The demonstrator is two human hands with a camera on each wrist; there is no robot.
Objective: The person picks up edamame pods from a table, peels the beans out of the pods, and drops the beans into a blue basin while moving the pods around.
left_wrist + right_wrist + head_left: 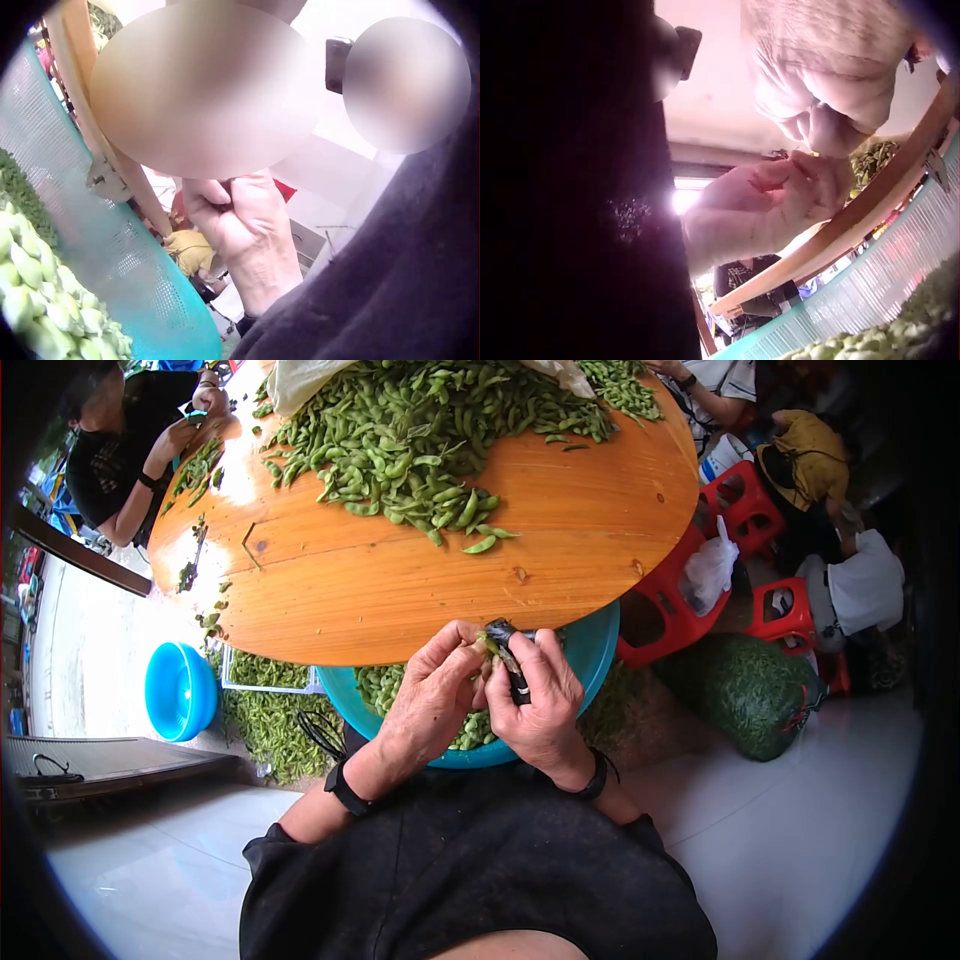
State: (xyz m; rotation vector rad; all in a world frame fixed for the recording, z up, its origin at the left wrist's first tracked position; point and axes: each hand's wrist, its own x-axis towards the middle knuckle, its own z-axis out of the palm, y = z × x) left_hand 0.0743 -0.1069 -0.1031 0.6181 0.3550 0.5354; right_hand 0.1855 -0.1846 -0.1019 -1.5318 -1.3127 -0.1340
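Note:
Above the teal basket [598,660], my two hands meet at the fingertips. Between thumb and fingers my left hand [425,705] pinches a small green pod [486,644]. My right hand [545,705] grips a dark, elongated thing with pale streaks [512,660], its upper end right at the pod; I cannot tell its kind. Shelled green beans [470,734] lie in the basket below, and appear again as pale beans [37,292] in the left wrist view. The right wrist view shows my left hand [772,206] below my right hand [825,67], fingers close together; their grip is hidden there.
A heap of green pods [400,440] covers the far part of the wooden table [400,590]. Pods or husks [270,720] lie on the floor beside a blue basin [180,690]. Red stools [665,610] and a full green net sack [745,695] are at right. Other people sit around.

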